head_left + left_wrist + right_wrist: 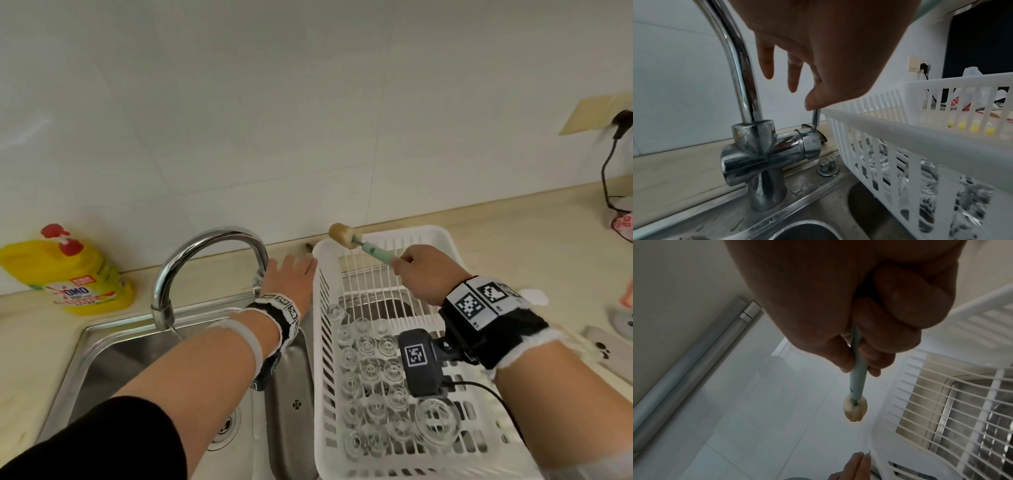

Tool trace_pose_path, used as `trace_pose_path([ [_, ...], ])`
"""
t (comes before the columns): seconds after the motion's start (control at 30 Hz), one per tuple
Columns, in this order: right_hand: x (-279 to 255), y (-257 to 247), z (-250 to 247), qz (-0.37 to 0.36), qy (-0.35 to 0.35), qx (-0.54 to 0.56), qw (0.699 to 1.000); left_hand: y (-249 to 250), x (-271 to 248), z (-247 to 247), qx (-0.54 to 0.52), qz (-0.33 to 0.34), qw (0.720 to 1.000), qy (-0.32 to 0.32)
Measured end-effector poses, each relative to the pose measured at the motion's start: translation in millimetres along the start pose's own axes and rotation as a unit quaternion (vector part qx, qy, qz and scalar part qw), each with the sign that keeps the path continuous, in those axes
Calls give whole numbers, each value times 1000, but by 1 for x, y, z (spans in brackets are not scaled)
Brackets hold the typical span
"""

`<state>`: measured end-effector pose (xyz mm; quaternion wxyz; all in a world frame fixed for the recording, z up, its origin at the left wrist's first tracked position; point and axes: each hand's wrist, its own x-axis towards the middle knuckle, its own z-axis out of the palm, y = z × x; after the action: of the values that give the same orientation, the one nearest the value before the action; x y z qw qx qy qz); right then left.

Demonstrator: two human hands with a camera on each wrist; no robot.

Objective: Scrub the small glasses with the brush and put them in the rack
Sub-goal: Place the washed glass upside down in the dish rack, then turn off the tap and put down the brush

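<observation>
My right hand (423,274) grips the pale green handle of the brush (356,241) above the far end of the white rack (322,342); its beige sponge head (855,408) points toward the wall. Several small clear glasses (370,370) lie in the rack's near half. My left hand (291,277) is beside the tap (212,253), fingers straight, and its thumb (818,99) touches the top of the thin tap lever (816,118). That hand holds nothing.
The steel sink (137,370) lies left of the rack. A yellow detergent bottle (68,274) stands on the counter at the left. A wall socket with a black cable (613,164) is at the right. A phone (613,349) lies right of the rack.
</observation>
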<state>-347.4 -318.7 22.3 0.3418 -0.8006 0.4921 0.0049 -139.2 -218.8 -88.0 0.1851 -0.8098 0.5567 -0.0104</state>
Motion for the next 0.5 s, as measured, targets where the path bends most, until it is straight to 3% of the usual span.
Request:
trace_pose_path([
  [0.33,14,3,1,-35,-51,-24,998,6,-5,-11,-4,-47,999,-23],
  [0.5,9,17,-2,-49,-52,-31,997,7,-19,-8,-120,-69,989,-50],
])
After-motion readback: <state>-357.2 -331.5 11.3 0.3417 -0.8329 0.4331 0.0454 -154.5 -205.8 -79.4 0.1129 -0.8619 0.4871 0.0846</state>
